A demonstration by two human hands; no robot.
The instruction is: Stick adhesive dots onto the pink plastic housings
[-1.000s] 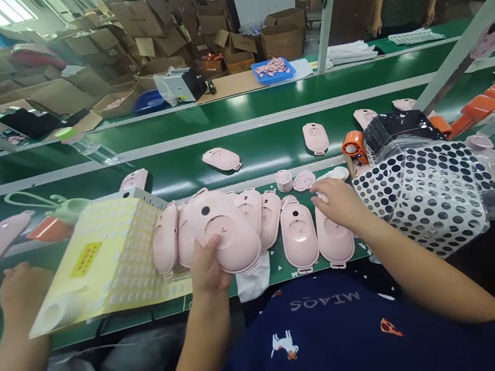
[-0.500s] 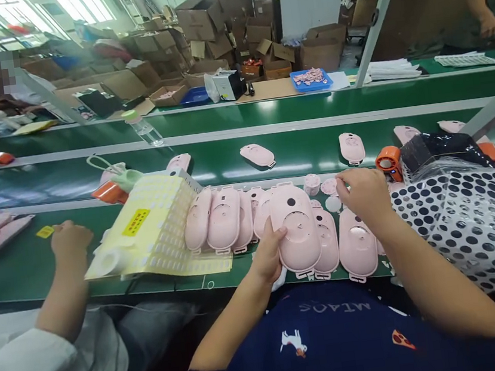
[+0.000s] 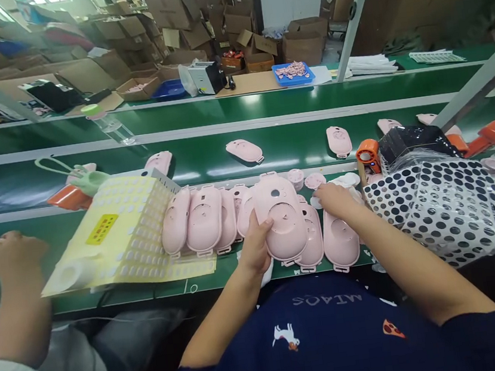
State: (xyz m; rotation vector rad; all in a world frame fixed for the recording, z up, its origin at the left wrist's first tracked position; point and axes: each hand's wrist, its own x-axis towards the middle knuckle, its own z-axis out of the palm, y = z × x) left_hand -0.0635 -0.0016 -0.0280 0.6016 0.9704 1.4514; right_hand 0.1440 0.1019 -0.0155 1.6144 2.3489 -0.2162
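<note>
My left hand (image 3: 255, 246) grips a pink plastic shell (image 3: 281, 217) with a round hole near its top, holding it just above the green bench (image 3: 15, 280). My right hand (image 3: 337, 198) rests with curled fingers on small pink and white round discs (image 3: 348, 180) behind another pink shell (image 3: 342, 245); I cannot tell whether it pinches one. More pink shells (image 3: 202, 220) lean in a row to the left of the held one.
A yellow sheet of small white pads (image 3: 123, 237) lies left of the shells. A co-worker's hand (image 3: 15, 256) rests at far left. Perforated black-and-white sheets in plastic (image 3: 439, 204), an orange tape dispenser (image 3: 368, 155), and pink shells on the conveyor (image 3: 243, 150) lie beyond.
My left hand carried the pink shell from the leaning row rightwards over the flat-lying shells. My right hand stayed by the discs. The camera view shifted.
</note>
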